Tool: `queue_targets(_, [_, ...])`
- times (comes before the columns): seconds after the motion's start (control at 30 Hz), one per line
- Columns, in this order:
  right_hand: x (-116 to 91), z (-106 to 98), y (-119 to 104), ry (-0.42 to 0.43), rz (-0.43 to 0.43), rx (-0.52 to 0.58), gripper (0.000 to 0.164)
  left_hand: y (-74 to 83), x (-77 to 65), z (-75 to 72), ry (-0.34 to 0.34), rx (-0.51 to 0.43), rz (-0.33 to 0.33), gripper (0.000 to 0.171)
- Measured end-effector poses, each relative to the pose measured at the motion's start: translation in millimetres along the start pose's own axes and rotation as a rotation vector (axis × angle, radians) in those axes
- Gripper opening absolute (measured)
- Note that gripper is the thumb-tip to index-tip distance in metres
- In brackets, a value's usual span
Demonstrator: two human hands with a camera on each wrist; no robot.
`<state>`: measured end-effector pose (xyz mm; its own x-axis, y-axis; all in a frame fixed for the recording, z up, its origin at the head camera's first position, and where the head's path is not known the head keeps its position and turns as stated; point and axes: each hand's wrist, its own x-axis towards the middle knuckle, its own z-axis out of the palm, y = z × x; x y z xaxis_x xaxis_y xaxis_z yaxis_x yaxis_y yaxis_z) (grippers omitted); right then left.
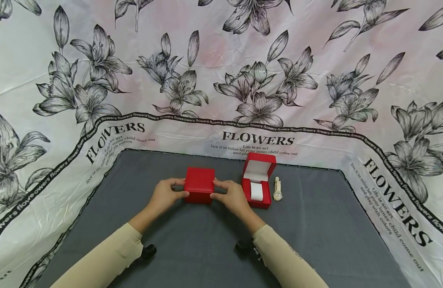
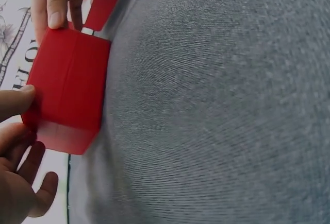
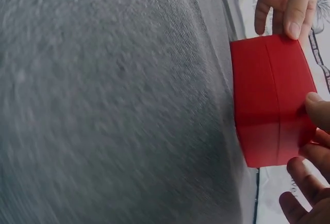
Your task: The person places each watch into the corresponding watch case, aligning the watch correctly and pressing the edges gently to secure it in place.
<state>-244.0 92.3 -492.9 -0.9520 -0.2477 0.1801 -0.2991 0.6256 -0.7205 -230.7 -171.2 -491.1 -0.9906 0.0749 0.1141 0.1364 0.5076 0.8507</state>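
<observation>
A closed red box (image 1: 199, 185) sits near the middle of the grey cloth, gripped from both sides. My left hand (image 1: 165, 195) holds its left side between thumb and fingers. On the opposite side my right hand (image 1: 234, 196) grips it the same way. In the left wrist view, the red box (image 2: 69, 87) shows a thin seam between lid and base. The right wrist view shows the box (image 3: 270, 100) with both thumbs against it. Just right of my right hand stands a second red box (image 1: 267, 193), lid raised, with a white cushion (image 1: 257, 192) inside.
A light-coloured wristwatch (image 1: 277, 189) lies on the grey cloth (image 1: 325, 224), right of the opened box. Behind the cloth's far edge rises a white sheet (image 1: 192, 136) printed with flowers and lettering. Dark wrist devices (image 1: 148, 252) show beneath the sleeves.
</observation>
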Motion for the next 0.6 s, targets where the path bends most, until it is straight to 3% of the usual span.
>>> queue_targets(0.17, [-2,-12,-3,-0.103,-0.03,-0.103,0.058,8.1,-1.2,0.9,-0.006,0.124,0.009,0.046])
queue_targets(0.27, [-7,-20,-3,-0.142,-0.058,-0.136,0.059,15.3,-2.7,2.4,0.003,0.188,0.047,0.052])
queue_targets(0.6, [-24,-50,6,-0.068,-0.153,-0.164,0.052,38.5,-2.6,16.9,0.03,0.263,0.219,0.054])
